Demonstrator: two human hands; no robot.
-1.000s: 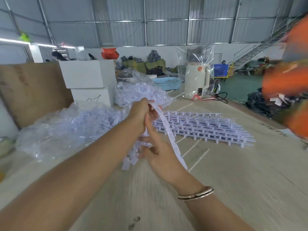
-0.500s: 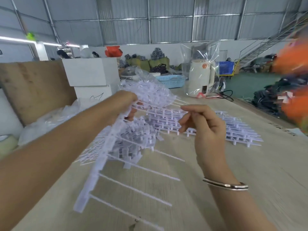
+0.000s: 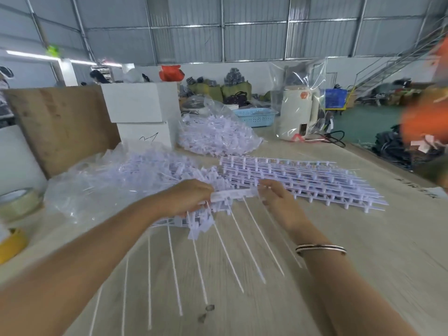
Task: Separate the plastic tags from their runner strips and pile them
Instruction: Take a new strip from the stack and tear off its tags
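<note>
Both hands hold one runner strip (image 3: 232,194) level above the worktop (image 3: 363,251). The left hand (image 3: 191,198) grips its left end, fingers curled over a bunch of tags (image 3: 201,223); the right hand (image 3: 276,198) pinches its right end. Thin stems (image 3: 244,243) fan from the strip toward the camera. Just beyond the strip lies a stack of strips (image 3: 303,180). Left of the stack sits a clear bag (image 3: 116,180) of tags; behind the stack, a second bag (image 3: 218,137) and white boxes (image 3: 143,117).
</note>
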